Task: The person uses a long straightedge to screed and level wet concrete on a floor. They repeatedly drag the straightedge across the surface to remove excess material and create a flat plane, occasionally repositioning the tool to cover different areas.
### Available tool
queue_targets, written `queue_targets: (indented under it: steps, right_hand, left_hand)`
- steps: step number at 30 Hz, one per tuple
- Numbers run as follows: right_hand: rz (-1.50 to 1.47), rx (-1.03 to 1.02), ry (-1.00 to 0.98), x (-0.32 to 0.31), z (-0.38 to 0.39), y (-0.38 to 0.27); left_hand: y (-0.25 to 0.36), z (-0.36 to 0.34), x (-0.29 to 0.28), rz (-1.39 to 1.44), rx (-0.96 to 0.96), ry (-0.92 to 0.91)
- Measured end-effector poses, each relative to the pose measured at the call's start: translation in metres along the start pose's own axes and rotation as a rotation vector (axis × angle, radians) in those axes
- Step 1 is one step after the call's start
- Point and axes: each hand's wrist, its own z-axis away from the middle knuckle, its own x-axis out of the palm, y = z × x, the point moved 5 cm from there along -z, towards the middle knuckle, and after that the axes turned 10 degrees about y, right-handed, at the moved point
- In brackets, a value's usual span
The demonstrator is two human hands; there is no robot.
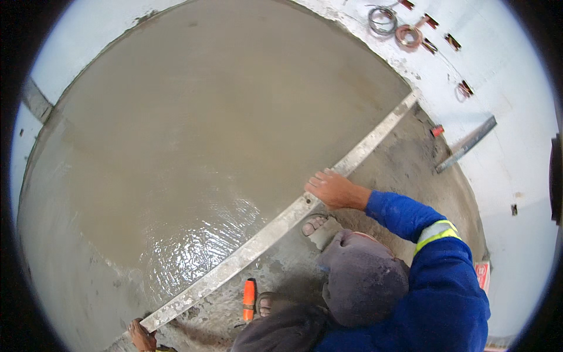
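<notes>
A long, pale, mortar-smeared screed bar (258,242) lies diagonally across the floor, from the lower left to the wall at the upper right. Beyond it spreads smooth, wet grey mortar (223,117), shiny with water near the bar's left half. My right hand (331,188) grips the bar a little right of its middle, fingers curled over the far edge. At the bar's lower-left end, my left hand (142,335) is closed around it, partly cut off by the picture's edge. The undersides of both grips are hidden.
An orange cylinder with a dark band (249,299) stands or lies beside my sandalled foot (265,305). Rougher mortar (410,170) covers the right side. A grey metal profile (467,144) leans at the white wall, near a red pipe stub (437,131). Cable coils (409,36) hang from wall boxes.
</notes>
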Motion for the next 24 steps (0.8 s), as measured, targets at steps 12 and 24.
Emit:
queue_targets:
  steps: [12, 24]
  right_hand:
    - [0.056, -0.124, 0.018, -0.045, -0.088, 0.005]
    - [0.092, -0.313, 0.167, -0.055, -0.305, 0.026]
  left_hand:
    - [-0.026, 0.063, -0.03, -0.076, -0.083, 0.128]
    - [0.054, 0.182, -0.066, -0.091, -0.365, 0.011]
